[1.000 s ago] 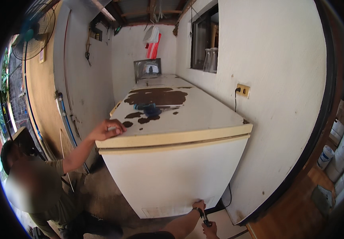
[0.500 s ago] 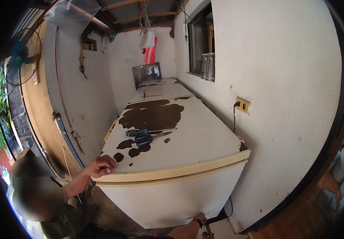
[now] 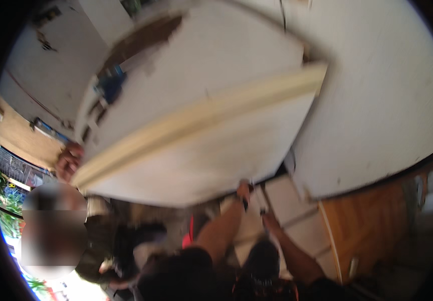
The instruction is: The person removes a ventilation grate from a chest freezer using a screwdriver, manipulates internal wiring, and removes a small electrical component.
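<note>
A white chest freezer [image 3: 216, 155] with a yellowed lid rim and brown patches on top stands before me. Low at its front, near the bottom right corner, my left hand [image 3: 245, 188] reaches in with a dark band at the wrist; motion smears its fingers. Just right of it and nearer to me, my right hand [image 3: 270, 221] is closed around a small dark thing, too blurred to name. Blue-handled tools [image 3: 110, 84] lie on the lid at the left.
At the left is another person [image 3: 96, 241], whose hand [image 3: 69, 158] is at the freezer's left corner. Pale floor tiles [image 3: 286, 198] lie under my hands. A white wall [image 3: 377, 100] rises close on the right, above an orange-brown wooden surface [image 3: 357, 231].
My view has swung downward and tilted, so the freezer front, my forearms and the floor show more. The other person's hand stays by the freezer's left corner. My hands remain near its bottom right.
</note>
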`<state>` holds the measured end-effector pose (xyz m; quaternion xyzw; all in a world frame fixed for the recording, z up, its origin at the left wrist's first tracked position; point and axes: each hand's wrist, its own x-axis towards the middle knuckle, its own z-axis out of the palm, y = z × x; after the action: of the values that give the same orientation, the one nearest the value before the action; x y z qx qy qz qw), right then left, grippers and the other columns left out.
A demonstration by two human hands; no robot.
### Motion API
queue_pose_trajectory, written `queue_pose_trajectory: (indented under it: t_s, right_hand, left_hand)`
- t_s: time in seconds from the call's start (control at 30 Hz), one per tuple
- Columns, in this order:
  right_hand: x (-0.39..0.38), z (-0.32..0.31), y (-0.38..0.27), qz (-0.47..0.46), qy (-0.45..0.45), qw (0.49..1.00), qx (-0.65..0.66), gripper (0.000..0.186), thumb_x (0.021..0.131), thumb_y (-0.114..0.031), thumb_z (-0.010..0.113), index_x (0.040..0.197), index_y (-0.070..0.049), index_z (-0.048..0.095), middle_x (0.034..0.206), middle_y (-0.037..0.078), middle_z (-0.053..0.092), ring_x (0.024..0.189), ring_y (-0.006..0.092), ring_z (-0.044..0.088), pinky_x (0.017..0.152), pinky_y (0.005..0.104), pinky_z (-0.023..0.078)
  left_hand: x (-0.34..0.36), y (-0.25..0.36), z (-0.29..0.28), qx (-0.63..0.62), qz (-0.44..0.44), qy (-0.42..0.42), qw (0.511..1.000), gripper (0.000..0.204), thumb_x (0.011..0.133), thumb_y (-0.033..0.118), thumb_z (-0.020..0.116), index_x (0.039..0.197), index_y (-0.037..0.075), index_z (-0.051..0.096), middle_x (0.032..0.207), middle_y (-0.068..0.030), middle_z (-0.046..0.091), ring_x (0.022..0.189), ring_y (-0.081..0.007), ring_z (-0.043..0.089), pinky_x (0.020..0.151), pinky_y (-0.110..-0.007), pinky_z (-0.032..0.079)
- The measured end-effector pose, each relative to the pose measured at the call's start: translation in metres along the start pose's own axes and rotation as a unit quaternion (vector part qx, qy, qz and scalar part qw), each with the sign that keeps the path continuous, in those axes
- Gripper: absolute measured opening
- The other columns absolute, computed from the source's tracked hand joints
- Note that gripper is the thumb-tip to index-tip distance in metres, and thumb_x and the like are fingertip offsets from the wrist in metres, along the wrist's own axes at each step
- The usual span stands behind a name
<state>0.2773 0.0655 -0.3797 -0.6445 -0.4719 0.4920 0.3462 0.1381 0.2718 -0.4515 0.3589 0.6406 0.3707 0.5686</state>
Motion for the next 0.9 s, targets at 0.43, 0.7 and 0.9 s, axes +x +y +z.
queue_pose_trajectory:
  t_s: [0.43, 0.7, 0.9]
  right_hand:
    - [-0.068, 0.145, -0.02, 0.134, -0.092, 0.945, 0.283, 0.025, 0.101, -0.03, 0.052, 0.101, -0.006, 0.06, 0.074, 0.0, 0.054, 0.058, 0.0093, 0.052, 0.05, 0.0273, 0.042]
    - [-0.068, 0.239, -0.034, 0.088, -0.119, 0.959, 0.24, 0.031, 0.1, -0.037, 0.053, 0.097, -0.006, 0.055, 0.073, 0.003, 0.055, 0.059, 0.0113, 0.053, 0.053, 0.0277, 0.041]
    - [-0.061, 0.265, -0.038, 0.072, -0.104, 0.949, 0.289, 0.029, 0.1, -0.035, 0.052, 0.098, -0.006, 0.054, 0.07, 0.001, 0.051, 0.056, 0.0088, 0.048, 0.051, 0.027, 0.04]
  left_hand:
    - [-0.101, 0.005, -0.146, -0.288, -0.148, -0.044, 0.945, 0.018, 0.097, 0.013, 0.049, 0.104, 0.0, 0.059, 0.093, -0.0114, 0.063, 0.085, -0.0253, 0.063, 0.076, -0.038, 0.055]
    - [-0.087, 0.015, -0.246, -0.237, -0.112, -0.009, 0.965, 0.016, 0.103, 0.008, 0.044, 0.11, -0.001, 0.055, 0.098, -0.0128, 0.062, 0.087, -0.0245, 0.062, 0.077, -0.038, 0.056]
    - [-0.079, 0.013, -0.258, -0.224, -0.062, -0.04, 0.972, 0.016, 0.104, 0.007, 0.044, 0.112, -0.002, 0.053, 0.104, -0.0138, 0.061, 0.092, -0.0249, 0.062, 0.08, -0.037, 0.056]
